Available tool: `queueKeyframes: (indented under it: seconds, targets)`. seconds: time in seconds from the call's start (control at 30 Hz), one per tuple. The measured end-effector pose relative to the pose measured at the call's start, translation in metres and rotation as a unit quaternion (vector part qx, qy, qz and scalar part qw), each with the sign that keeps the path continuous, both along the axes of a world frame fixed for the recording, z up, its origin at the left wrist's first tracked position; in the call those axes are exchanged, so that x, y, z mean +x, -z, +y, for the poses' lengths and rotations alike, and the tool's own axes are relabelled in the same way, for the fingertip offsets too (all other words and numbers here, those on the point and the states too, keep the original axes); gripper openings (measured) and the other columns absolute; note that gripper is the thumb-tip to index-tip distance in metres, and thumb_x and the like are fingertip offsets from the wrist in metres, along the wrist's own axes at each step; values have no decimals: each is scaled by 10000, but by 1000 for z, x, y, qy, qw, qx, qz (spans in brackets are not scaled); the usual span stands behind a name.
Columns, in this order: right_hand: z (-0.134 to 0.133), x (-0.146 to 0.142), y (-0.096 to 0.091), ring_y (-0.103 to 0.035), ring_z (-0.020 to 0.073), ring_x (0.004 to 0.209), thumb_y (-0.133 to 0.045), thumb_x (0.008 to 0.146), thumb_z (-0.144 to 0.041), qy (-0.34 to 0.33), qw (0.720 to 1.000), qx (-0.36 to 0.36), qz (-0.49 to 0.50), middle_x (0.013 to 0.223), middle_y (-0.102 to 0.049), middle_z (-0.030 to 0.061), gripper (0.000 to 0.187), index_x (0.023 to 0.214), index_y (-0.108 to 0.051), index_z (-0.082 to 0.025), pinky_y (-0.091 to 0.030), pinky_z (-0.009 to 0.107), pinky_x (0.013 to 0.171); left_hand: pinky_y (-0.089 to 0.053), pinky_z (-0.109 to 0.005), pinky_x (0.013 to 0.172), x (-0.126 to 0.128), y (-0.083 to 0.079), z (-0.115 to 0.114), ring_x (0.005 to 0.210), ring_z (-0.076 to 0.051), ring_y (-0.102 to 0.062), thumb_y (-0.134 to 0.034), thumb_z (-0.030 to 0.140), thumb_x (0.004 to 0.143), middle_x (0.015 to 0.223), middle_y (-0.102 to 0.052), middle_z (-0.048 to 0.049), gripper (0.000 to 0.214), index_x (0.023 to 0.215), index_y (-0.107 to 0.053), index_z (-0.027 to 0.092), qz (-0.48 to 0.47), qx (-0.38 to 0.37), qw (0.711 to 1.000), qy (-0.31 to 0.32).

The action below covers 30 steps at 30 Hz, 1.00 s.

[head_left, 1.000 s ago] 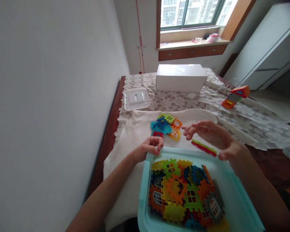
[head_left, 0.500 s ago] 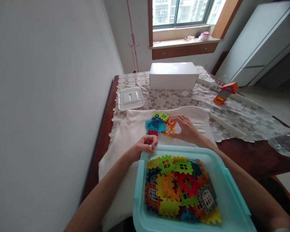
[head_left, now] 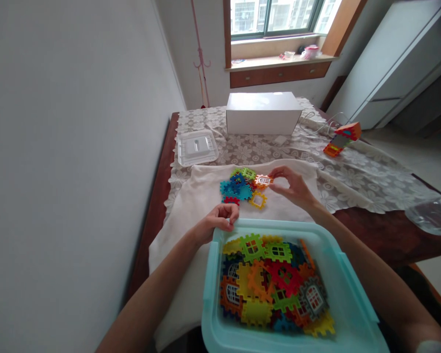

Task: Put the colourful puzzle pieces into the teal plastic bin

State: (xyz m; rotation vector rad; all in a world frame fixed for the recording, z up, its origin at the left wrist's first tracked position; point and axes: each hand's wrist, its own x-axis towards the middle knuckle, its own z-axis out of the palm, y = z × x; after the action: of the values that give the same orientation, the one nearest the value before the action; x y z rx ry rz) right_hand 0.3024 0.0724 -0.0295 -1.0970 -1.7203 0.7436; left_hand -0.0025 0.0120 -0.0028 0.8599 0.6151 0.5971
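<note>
My right hand [head_left: 293, 185] pinches an orange window tile [head_left: 262, 181], lifted just off a small pile of coloured interlocking tiles [head_left: 240, 185] on a white cloth [head_left: 206, 206]. A yellow square tile [head_left: 257, 200] lies below it on the cloth. My left hand [head_left: 217, 222] is curled shut against the far left corner of a light blue plastic bin [head_left: 212, 274], gripping its rim. The bin holds several coloured tiles [head_left: 275, 284] with window cut-outs.
A white box [head_left: 262, 113] and a clear plastic lid [head_left: 197, 147] sit further back on the lace tablecloth. A small built block model [head_left: 342, 138] stands at the right. A clear container [head_left: 431, 213] is at the right edge. A wall runs along the left.
My right hand went from above the bin to the pile on the cloth and has picked up an orange tile, leaving a yellow one uncovered. The left hand stayed on the bin's corner.
</note>
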Motion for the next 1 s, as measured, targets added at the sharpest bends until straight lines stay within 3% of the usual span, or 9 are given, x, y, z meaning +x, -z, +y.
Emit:
queueKeyframes:
  seconds: [0.1, 0.23, 0.3, 0.4, 0.5, 0.63, 0.73, 0.83, 1.0]
  targets:
    - [-11, 5, -14, -701, 316, 1117, -807, 758, -761, -114, 969, -89, 201, 1104, -727, 64, 578, 1100, -648, -323, -587, 525, 1056, -286, -181, 420, 0, 0, 1, 426, -51, -380, -818, 196, 530, 544, -496, 59, 297, 658, -551, 178, -2, 5, 1000, 4]
    - [-28, 2, -28, -715, 349, 1146, -808, 728, -831, -275, 936, -86, 202, 1116, -773, 71, 691, 1214, -703, -352, -552, 573, 1124, -283, -178, 420, -1, 2, 0, 427, -47, -384, -824, 198, 532, 549, -492, 61, 299, 664, -556, 174, -6, 1, 1000, 10]
    - [-30, -4, -27, -713, 338, 1178, -747, 850, -777, -240, 959, -56, 139, 1174, -780, 86, 584, 1216, -714, -324, -546, 550, 1132, -291, -179, 418, -1, 2, -1, 421, -51, -393, -829, 206, 541, 546, -493, 62, 308, 670, -551, 178, -9, -5, 1000, 8]
    - [-20, -12, -12, -712, 307, 1162, -695, 995, -521, -66, 997, 25, -19, 1186, -773, 79, 283, 1171, -695, -301, -545, 535, 1119, -290, -177, 415, -1, 1, -2, 410, -52, -392, -835, 218, 559, 537, -499, 62, 316, 672, -542, 181, -14, -5, 1000, 3]
    - [-6, -14, 15, -661, 336, 1289, -662, 1005, -392, 16, 984, 82, -158, 1327, -735, 103, 280, 1266, -659, -291, -505, 575, 1166, -285, -173, 420, 0, -2, -3, 413, -49, -389, -842, 222, 561, 531, -506, 58, 325, 666, -537, 178, -9, -4, 1000, 0]
    - [5, -11, 40, -582, 380, 1433, -695, 992, -411, 19, 967, 52, -248, 1519, -649, 140, 508, 1463, -571, -268, -445, 636, 1216, -268, -166, 416, 0, -6, -3, 404, -36, -348, -844, 222, 559, 517, -483, 67, 327, 662, -537, 173, -13, -2, 1000, 3]
    - [7, -11, 43, -626, 370, 1382, -687, 1005, -400, 24, 970, 53, -236, 1471, -684, 133, 376, 1356, -649, -269, -460, 636, 1196, -267, -169, 408, 0, -4, -2, 401, -45, -362, -844, 218, 559, 511, -490, 64, 323, 670, -543, 177, -10, -5, 1000, 3]
    - [5, -12, 39, -610, 363, 1394, -732, 979, -408, 13, 971, 103, -216, 1492, -662, 127, 273, 1210, -696, -268, -474, 616, 1183, -269, -172, 406, 0, -3, -2, 405, -51, -375, -845, 221, 555, 519, -500, 60, 329, 674, -541, 179, -4, -4, 1000, 2]
    - [-1, -15, 40, -453, 420, 1543, -935, 775, -500, -67, 952, 134, -267, 1613, -549, 161, 645, 1290, -630, -261, -328, 694, 1283, -273, -172, 409, 0, -3, -2, 409, -50, -387, -831, 204, 552, 534, -507, 60, 311, 673, -546, 176, -8, -2, 1000, 1]
